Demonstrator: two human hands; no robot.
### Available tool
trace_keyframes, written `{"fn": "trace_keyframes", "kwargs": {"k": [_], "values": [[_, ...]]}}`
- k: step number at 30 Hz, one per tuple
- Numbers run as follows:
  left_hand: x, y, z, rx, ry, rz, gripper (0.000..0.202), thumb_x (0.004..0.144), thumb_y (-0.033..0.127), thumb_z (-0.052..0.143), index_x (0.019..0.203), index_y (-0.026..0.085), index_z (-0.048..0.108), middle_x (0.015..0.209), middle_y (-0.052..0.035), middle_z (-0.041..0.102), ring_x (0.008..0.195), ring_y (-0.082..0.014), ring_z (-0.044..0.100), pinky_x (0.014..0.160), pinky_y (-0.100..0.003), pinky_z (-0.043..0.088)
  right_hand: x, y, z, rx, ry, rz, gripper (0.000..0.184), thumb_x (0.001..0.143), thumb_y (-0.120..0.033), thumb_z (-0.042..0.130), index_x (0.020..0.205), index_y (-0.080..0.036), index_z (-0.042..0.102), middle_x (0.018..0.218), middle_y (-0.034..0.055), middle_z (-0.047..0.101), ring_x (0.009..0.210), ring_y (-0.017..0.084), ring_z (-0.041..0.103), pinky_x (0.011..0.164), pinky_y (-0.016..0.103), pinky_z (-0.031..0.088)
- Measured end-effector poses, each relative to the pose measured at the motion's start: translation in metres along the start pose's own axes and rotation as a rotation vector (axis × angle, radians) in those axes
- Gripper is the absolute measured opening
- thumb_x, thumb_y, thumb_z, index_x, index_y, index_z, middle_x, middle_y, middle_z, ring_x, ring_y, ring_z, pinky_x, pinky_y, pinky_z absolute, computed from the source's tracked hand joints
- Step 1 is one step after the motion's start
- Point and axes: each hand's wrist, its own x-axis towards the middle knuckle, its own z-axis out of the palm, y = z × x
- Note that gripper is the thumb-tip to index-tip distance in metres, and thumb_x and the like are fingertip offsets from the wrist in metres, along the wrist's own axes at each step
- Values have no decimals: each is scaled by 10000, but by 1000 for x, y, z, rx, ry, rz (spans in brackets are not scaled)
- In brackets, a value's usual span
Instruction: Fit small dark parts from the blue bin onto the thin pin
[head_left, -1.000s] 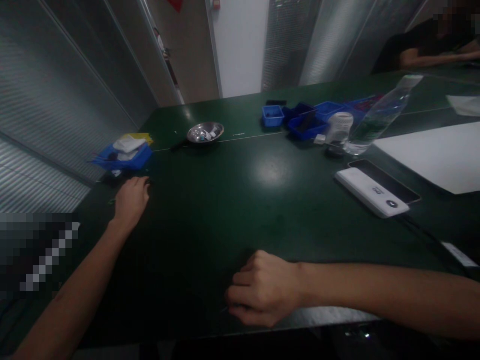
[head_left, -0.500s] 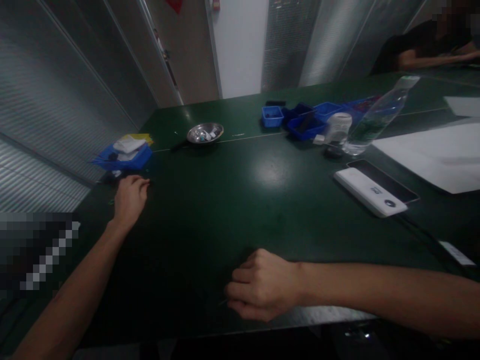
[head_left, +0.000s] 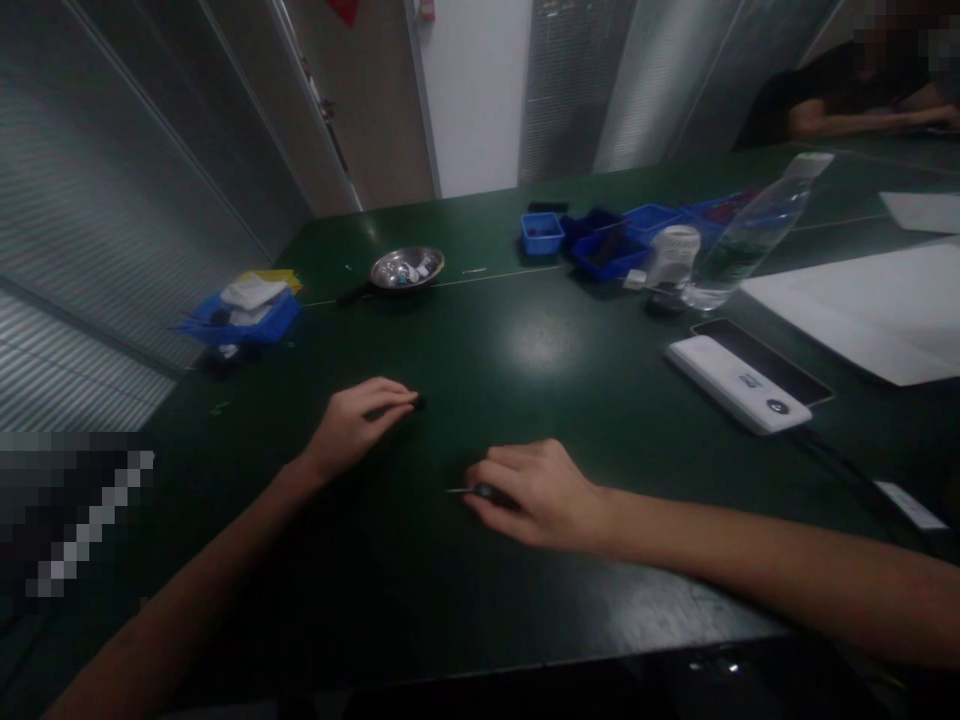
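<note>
My left hand (head_left: 364,425) is over the middle of the green table (head_left: 570,400), its thumb and fingertips pinching a small dark piece (head_left: 421,402) too blurred to name. To its right, my right hand (head_left: 544,495) is wrapped round a small screwdriver (head_left: 487,491). The dark handle lies inside the fist, and the thin metal shaft points left. A gap separates the two hands, and the shaft touches nothing I can make out.
Far left stands a blue tray (head_left: 259,325) with white and yellow things. A metal bowl (head_left: 407,270) holds small bits. Blue bins (head_left: 542,235), a white can (head_left: 675,255) and a tilted-looking bottle (head_left: 757,235) stand behind. A white power bank (head_left: 739,385), phone (head_left: 761,360) and papers (head_left: 862,305) lie right.
My left hand has come right from beside the blue tray, bringing the small dark piece. My right hand has moved up and slightly right from the table's near edge, and the screwdriver shows better.
</note>
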Motion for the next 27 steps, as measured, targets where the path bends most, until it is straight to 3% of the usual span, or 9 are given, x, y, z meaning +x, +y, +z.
{"fn": "trace_keyframes", "kwargs": {"k": [3,6,11,27], "values": [[0,35,24,-167,-157,66,229,958,251,599,1152,203,710,1127,-68,690,1045,-174,644,937,-334,526,3,13,-6,-28,60,66,217,985,-346,480,1008,-184,622,791,8,629,656,112,558,573,241,333],[-5,48,37,-235,-228,67,276,945,218,614,1216,207,668,1123,-64,678,1026,-166,631,910,-322,523,4,25,-6,-35,66,108,201,959,-314,489,1012,-181,631,821,13,642,668,110,565,588,233,338],[-6,47,36,-233,-254,-13,487,928,215,623,1405,224,521,1090,-64,657,954,-169,611,846,-324,517,5,31,-2,-77,27,157,157,908,-281,505,917,-188,630,781,-2,624,626,101,526,573,234,307],[-8,48,36,-258,-298,1,515,937,211,599,1437,216,479,1098,-72,632,962,-171,593,850,-332,516,6,30,1,-120,-34,89,182,930,-262,468,919,-174,627,769,3,616,618,100,502,561,244,288]]}}
